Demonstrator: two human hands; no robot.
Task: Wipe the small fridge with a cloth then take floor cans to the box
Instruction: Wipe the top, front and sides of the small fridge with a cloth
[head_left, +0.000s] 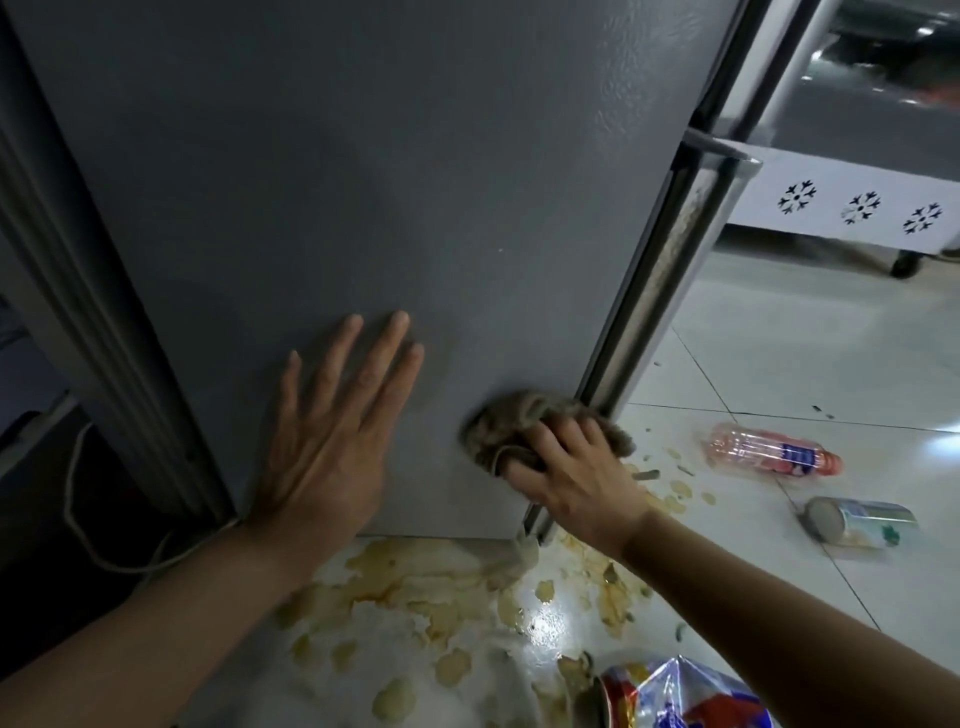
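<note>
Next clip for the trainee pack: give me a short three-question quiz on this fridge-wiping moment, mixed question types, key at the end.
1. True or false: the left hand lies flat with straight fingers on the grey fridge side.
2. Multiple choice: the cloth gripped by the right hand sits
A. at the top of the fridge
B. low on the panel near its right edge
C. on the floor
3. Fill in: on the tiled floor to the right lie a can and a plastic ____.

Key: 1 true; 2 B; 3 bottle.
</note>
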